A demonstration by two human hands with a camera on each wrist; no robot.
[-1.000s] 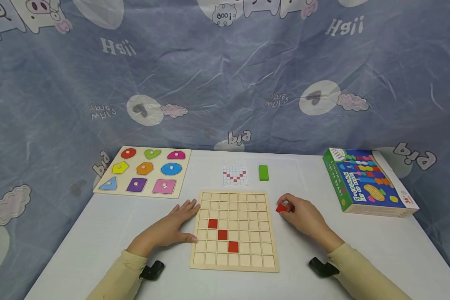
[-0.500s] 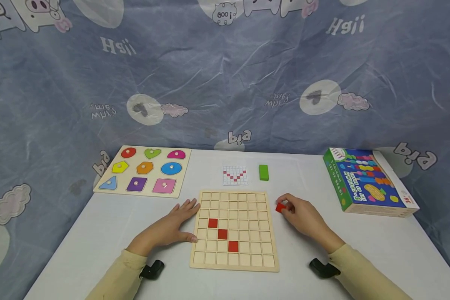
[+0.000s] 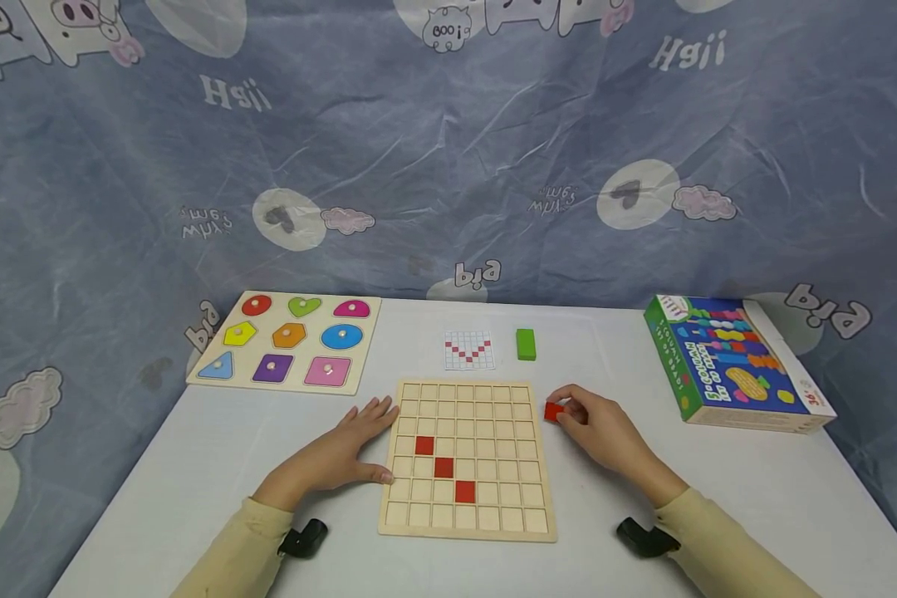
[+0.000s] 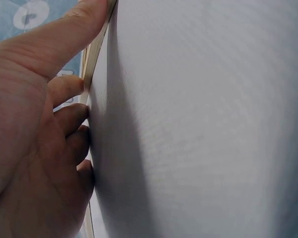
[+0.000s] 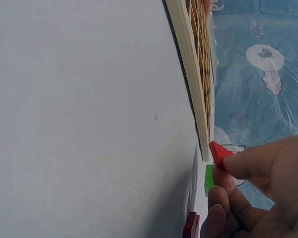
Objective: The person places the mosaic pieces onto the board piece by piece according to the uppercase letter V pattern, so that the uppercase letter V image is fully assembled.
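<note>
My left hand (image 3: 344, 453) lies with fingers spread at the left edge of the wooden grid board (image 3: 415, 526). Its thumb tip and fingertips meet the board's rim, also seen in the left wrist view. Three red squares (image 3: 444, 468) fill cells in a diagonal on the board. To the right of the board, my right hand (image 3: 605, 428) pinches a small red block (image 3: 553, 412) between thumb and index finger. That block is tilted in the right wrist view, near the board's corner. Another dark red piece (image 5: 190, 225) shows below the curled fingers there; the head view hides it.
Behind the board lie a small pattern card (image 3: 469, 350) with a V of red squares and a green block (image 3: 526, 344). A shape puzzle (image 3: 219, 365) of several coloured pieces lies at back left. A colourful box (image 3: 740, 361) lies at back right.
My right fingers have shifted the red block slightly left towards the board and turned it a little. The left hand and the board have stayed put.
</note>
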